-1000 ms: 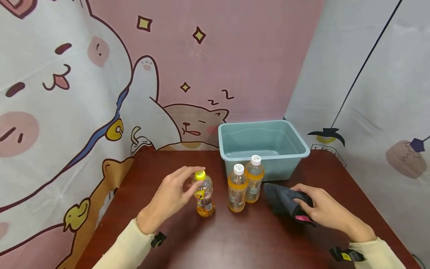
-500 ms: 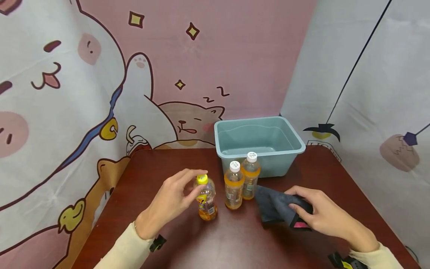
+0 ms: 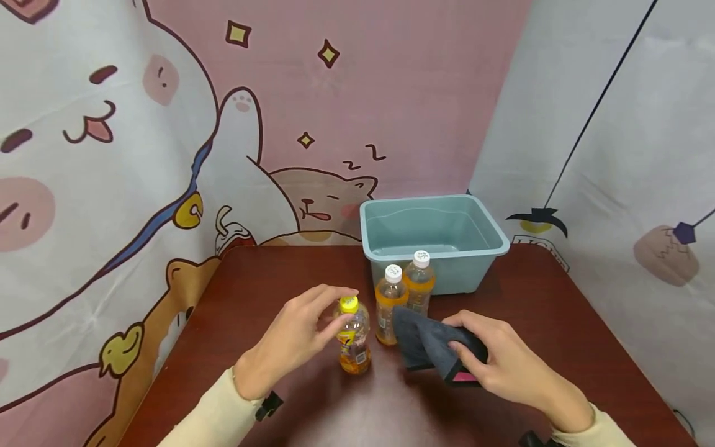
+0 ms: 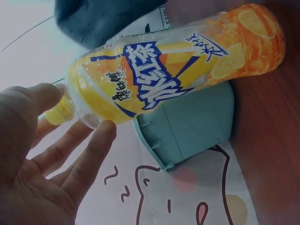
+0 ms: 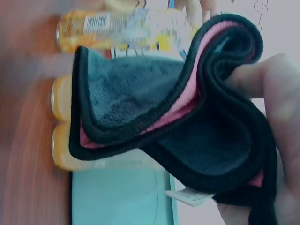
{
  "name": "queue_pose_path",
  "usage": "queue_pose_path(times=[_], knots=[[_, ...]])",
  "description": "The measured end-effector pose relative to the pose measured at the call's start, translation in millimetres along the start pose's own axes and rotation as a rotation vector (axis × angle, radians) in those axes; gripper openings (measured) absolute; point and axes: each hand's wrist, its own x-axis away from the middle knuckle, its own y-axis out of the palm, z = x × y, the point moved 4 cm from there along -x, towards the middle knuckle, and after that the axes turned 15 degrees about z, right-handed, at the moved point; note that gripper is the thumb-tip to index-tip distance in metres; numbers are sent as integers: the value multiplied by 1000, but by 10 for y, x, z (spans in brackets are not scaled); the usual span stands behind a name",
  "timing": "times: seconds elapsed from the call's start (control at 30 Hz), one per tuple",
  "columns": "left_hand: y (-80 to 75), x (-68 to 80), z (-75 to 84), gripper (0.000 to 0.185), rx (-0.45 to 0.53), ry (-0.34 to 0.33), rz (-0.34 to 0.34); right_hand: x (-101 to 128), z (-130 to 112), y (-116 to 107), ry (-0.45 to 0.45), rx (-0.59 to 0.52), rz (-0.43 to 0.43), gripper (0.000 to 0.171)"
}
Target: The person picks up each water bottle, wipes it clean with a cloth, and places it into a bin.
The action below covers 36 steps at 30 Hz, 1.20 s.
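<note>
My left hand pinches the yellow cap of a clear iced tea bottle with a yellow and orange label. The bottle stands nearly upright; I cannot tell whether its base touches the table. In the left wrist view the thumb and fingers are around the neck of this iced tea bottle. A dark grey cloth with black edging and a pink underside hangs folded from my right hand. The right wrist view shows the cloth bunched between thumb and fingers, a small white tag sticking out.
Two white-capped bottles with orange bands, a nearer bottle and a farther bottle, stand just right of the iced tea bottle. The cloth partly covers both. Behind them sits a light blue plastic bin on the dark red table.
My right hand has carried the cloth leftward, in front of the white-capped bottles. The left hand has shifted the iced tea bottle a little right and nearer to me.
</note>
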Motion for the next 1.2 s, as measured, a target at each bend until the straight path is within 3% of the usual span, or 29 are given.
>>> queue_pose_path(times=[0.53,0.8,1.0,1.2], knots=[[65,5,168,42,32,3,-26,-63,-242,471,-30,37,103,45],[96,-2,201,41,27,1,-33,-77,-260,621,-49,17,87,50],[107,0,210,41,30,-5,-38,-69,-238,722,-5,-23,40,56],[116,10,219,42,33,-14,-42,-84,-210,765,-46,-25,82,58]])
